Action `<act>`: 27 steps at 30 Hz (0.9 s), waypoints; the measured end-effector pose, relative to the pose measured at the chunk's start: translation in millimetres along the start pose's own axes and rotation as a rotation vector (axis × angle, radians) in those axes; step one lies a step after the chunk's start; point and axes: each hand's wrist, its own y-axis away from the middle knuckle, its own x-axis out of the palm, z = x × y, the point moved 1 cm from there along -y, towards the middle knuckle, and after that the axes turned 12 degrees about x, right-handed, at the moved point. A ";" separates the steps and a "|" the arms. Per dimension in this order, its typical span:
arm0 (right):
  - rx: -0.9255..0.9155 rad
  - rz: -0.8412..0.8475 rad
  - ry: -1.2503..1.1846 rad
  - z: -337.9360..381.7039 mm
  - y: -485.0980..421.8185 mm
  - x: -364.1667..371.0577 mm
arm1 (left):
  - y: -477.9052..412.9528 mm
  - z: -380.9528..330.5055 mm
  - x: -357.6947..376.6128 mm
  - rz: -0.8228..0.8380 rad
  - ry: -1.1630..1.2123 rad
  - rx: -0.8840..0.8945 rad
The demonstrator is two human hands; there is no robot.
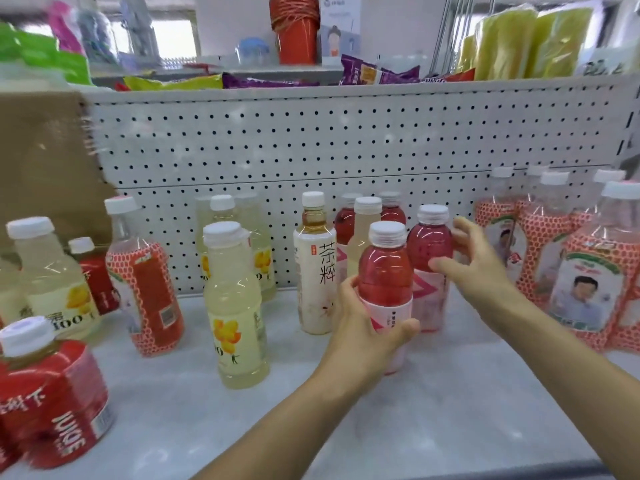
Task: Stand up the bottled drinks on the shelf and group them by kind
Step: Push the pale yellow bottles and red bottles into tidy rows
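My left hand (363,329) grips the pink bottle (384,271) round its pale label band, thumb across the front and fingers (349,284) curled behind. It is smooth clear plastic, round-shouldered, with a ribbed white cap, upright near the middle of the shelf (433,420); whether its base rests there or hangs just above I cannot tell. My right hand (485,268) loosely cups the second pink bottle (429,244) at its bulging shoulder, thumb in front and the other fingers round the far side; that bottle stands just behind and to the right of the first. Close behind them crowd two more pink bottles (346,220) and a pale one, against the grey pegboard back (346,140). Just left of my left hand stands a tall tea bottle (313,268) with a matt white label, and further left a pale yellow bottle (235,306) with a flower print. To the right, near my right wrist, a tight group of honeycomb-patterned bottles (588,271) walls that side. A glossy red juice bottle (52,393) leans at the lower left corner. The smooth grey shelf in front, between my forearms and out to its front edge, is the open room I have.
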 end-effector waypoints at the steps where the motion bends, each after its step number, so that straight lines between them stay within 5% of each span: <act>1: -0.102 -0.067 0.001 14.6 4.6 -3.8 | 1.8 -7.6 -5.8 -0.020 -0.031 0.018; 4: -0.456 0.022 0.161 68.3 26.2 -2.9 | -5.2 -38.1 -30.3 -0.175 -0.211 0.188; 7: -0.481 0.331 0.660 93.9 35.9 13.2 | -22.4 -61.8 -60.1 -0.278 -0.357 0.327; 9: -0.480 0.366 0.891 95.7 35.6 20.2 | -31.1 -71.6 -78.9 -0.308 -0.421 0.341; 18: -0.457 0.328 1.084 101.7 14.9 23.2 | -30.8 -92.9 -133.2 -0.277 -0.763 0.309; 27: -0.525 0.355 0.988 145.6 -9.3 58.1 | -67.9 -98.0 -190.2 -0.129 -0.699 0.176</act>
